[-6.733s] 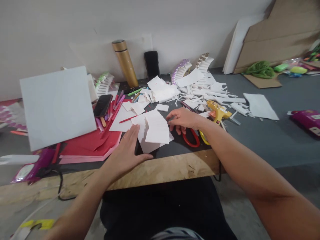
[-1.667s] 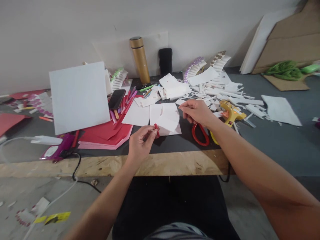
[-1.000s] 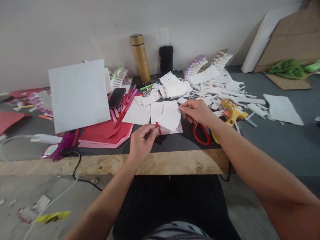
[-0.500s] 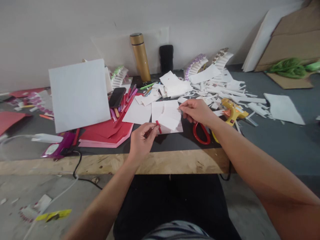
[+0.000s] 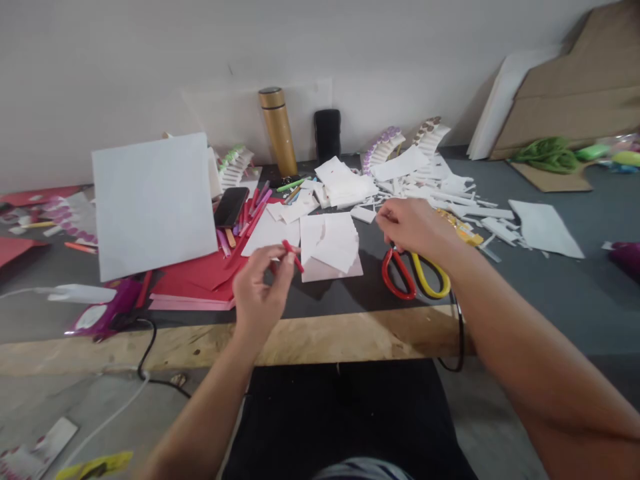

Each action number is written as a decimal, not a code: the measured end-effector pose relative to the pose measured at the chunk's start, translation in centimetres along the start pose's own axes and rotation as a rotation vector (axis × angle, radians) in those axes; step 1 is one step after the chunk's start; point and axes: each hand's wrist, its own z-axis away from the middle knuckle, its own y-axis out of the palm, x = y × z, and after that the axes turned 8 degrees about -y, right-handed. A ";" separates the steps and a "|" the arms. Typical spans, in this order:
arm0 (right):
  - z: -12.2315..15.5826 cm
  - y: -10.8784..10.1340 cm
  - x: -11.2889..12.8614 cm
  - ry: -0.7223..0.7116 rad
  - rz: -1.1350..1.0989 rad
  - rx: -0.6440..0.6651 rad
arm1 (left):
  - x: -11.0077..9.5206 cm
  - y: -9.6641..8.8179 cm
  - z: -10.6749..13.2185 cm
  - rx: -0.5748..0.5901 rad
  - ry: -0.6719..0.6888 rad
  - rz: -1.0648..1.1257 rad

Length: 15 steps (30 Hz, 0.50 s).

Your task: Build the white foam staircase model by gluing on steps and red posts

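Left hand shifted left — red strip pinched at fingertips.

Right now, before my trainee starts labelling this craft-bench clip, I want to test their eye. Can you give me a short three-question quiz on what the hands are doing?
1. True or false: the left hand pinches a small red strip in its fingertips.
2. Which thing lies closest to the right hand? A: gold metal flask. B: scissors with one red and one yellow handle. C: black phone.
3. Fill in: the large white square board is nearer the ___ hand.
Key: 1 true; 2 B; 3 left.
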 end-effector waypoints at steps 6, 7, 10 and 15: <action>3.2 0.1 2.1 0.084 0.520 0.398 | -1.8 1.3 -7.7 0.100 0.017 0.475; 3.9 0.8 2.1 0.109 0.536 0.411 | -1.7 1.8 -8.6 0.147 -0.003 0.507; 5.6 2.5 1.6 0.167 0.619 0.379 | -0.7 3.2 -9.5 0.253 -0.117 0.664; 6.1 2.6 0.8 0.282 0.427 0.365 | 1.7 3.8 -8.0 0.347 -0.380 0.818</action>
